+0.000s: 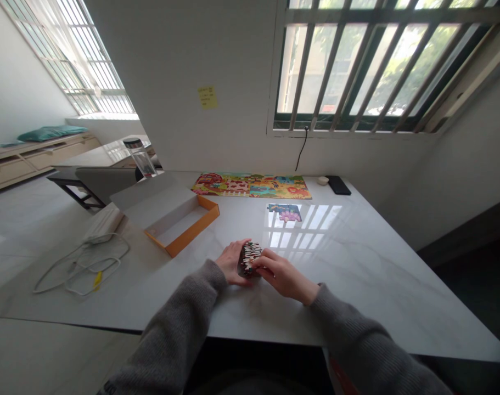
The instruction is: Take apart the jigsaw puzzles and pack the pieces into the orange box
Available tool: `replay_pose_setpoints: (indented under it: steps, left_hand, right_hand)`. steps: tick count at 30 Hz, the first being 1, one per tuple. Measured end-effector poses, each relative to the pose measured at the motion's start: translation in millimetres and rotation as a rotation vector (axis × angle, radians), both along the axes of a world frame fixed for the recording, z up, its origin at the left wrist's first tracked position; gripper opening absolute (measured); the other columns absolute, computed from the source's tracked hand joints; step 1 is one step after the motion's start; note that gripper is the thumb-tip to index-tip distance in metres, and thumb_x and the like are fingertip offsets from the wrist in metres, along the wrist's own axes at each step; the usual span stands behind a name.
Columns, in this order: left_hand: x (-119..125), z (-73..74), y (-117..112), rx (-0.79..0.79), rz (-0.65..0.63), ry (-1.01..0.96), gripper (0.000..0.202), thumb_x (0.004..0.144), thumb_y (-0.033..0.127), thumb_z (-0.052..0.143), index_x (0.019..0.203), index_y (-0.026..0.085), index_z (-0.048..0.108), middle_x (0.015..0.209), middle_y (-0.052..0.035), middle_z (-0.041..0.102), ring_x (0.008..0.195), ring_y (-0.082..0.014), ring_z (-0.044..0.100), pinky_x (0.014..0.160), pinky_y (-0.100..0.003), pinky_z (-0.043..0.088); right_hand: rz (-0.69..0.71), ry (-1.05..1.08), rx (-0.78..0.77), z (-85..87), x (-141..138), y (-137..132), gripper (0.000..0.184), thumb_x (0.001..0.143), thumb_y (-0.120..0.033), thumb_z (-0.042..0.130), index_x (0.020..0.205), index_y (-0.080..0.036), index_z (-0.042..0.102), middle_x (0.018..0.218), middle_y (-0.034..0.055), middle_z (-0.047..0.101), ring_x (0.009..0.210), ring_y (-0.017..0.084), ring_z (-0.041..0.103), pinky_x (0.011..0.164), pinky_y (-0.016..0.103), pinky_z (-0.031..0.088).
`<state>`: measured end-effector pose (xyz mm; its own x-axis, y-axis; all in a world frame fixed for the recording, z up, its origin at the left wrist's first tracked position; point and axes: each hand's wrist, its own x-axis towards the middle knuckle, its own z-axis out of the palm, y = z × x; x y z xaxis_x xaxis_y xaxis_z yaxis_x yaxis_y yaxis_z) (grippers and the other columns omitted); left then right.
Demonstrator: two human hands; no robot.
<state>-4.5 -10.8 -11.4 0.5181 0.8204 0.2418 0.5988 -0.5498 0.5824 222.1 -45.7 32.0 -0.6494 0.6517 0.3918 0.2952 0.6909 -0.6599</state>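
Note:
A stack of jigsaw puzzle pieces [251, 255], seen edge-on, stands just above the white table in front of me. My left hand [232, 262] is wrapped round its left side, thumb below and fingers above. At the stack's right side is my right hand [280, 272], its fingers bent and pinched together against the pieces. Whether a single piece is between those fingertips is too small to make out. Beyond the hands lies a small joined section of puzzle [285, 212], blue and pink. Farther back, a long colourful farm and animal puzzle [252, 186] lies flat by the wall.
An orange-edged open box [194, 226] sits left of my hands. White cables [87, 269] with a yellow tag lie at the table's left. A black phone [339, 185] and a small white round object [322, 180] rest at the back right. A glass bottle [140, 157] stands behind left.

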Motion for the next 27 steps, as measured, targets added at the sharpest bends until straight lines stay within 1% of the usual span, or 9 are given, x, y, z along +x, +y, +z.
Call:
replay_pose_setpoints:
  steps: [4,7,10,12,15,18,22,24,27]
  left_hand:
    - [3.8,2.0,-3.3,0.029,0.032,0.005,0.105,0.053,0.053,0.082,0.140,0.018,0.035,0.127,-0.0144,0.054,0.115,-0.0349,0.052,0.103,-0.049,0.041]
    - [9.0,3.9,-6.3,0.059,0.069,0.028,0.089,0.062,0.054,0.076,0.135,0.018,0.040,0.122,-0.0135,0.057,0.111,-0.0339,0.054,0.100,-0.050,0.043]
    - [14.2,5.3,-8.8,0.085,0.087,0.043,0.085,0.062,0.054,0.075,0.132,0.019,0.041,0.119,-0.0130,0.057,0.110,-0.0338,0.054,0.098,-0.049,0.044]
    - [16.6,5.4,-10.0,0.102,0.078,0.031,0.085,0.062,0.051,0.076,0.131,0.017,0.041,0.119,-0.0134,0.057,0.110,-0.0335,0.054,0.098,-0.048,0.044]
    - [18.4,4.6,-10.6,0.109,0.050,0.010,0.085,0.060,0.048,0.077,0.130,0.016,0.041,0.117,-0.0136,0.057,0.109,-0.0329,0.055,0.098,-0.048,0.045]
    - [18.6,3.5,-10.3,0.093,0.050,0.005,0.086,0.059,0.050,0.078,0.130,0.017,0.042,0.115,-0.0129,0.058,0.107,-0.0324,0.055,0.097,-0.047,0.045]
    - [17.8,3.5,-9.8,0.079,0.072,-0.016,0.087,0.056,0.048,0.080,0.129,0.018,0.043,0.116,-0.0125,0.058,0.107,-0.0325,0.056,0.098,-0.047,0.045]
    - [17.2,4.1,-9.8,0.071,0.065,-0.021,0.087,0.056,0.047,0.081,0.130,0.018,0.044,0.117,-0.0122,0.058,0.108,-0.0326,0.056,0.099,-0.047,0.045]
    - [16.4,4.8,-9.9,0.055,0.060,-0.021,0.088,0.057,0.047,0.081,0.130,0.018,0.044,0.117,-0.0126,0.058,0.109,-0.0330,0.056,0.099,-0.048,0.045]
  right_hand:
    - [0.010,-0.017,0.012,-4.5,-1.6,-0.8,0.019,0.095,-0.017,0.049,0.109,-0.023,0.061,0.108,0.0065,0.054,0.091,0.017,0.057,0.082,0.030,0.049]
    - [-0.003,-0.010,0.012,-4.7,2.6,3.1,0.021,0.093,-0.020,0.055,0.112,-0.024,0.060,0.099,0.0045,0.054,0.080,0.014,0.055,0.074,0.028,0.049]
    - [-0.121,0.024,0.012,-7.3,16.5,20.3,0.023,0.092,-0.024,0.057,0.115,-0.023,0.058,0.080,-0.0003,0.053,0.064,0.013,0.049,0.063,0.026,0.045]
    - [-0.240,0.020,0.044,-13.4,31.0,41.2,0.019,0.093,-0.023,0.053,0.111,-0.022,0.059,0.076,-0.0001,0.054,0.067,0.015,0.050,0.066,0.029,0.045]
    - [-0.421,-0.097,0.174,-28.3,56.2,82.0,0.017,0.092,-0.022,0.050,0.102,-0.019,0.064,0.086,0.0063,0.060,0.087,0.022,0.055,0.083,0.037,0.046]
    - [-0.619,-0.289,0.255,-40.8,77.5,122.9,0.026,0.092,-0.028,0.049,0.110,-0.018,0.065,0.112,0.0129,0.061,0.108,0.028,0.051,0.097,0.043,0.041]
    - [-0.900,-0.487,0.146,-42.5,87.7,164.6,0.045,0.093,-0.042,0.046,0.130,-0.018,0.056,0.136,0.0172,0.049,0.125,0.034,0.041,0.103,0.048,0.034]
    - [-0.940,-0.547,0.059,-38.7,86.4,179.4,0.051,0.095,-0.047,0.040,0.137,-0.021,0.051,0.140,0.0168,0.047,0.128,0.035,0.039,0.104,0.052,0.031]
    - [-0.882,-0.596,0.016,-32.4,82.7,193.2,0.054,0.093,-0.052,0.039,0.138,-0.024,0.049,0.140,0.0152,0.047,0.128,0.035,0.039,0.106,0.054,0.028]
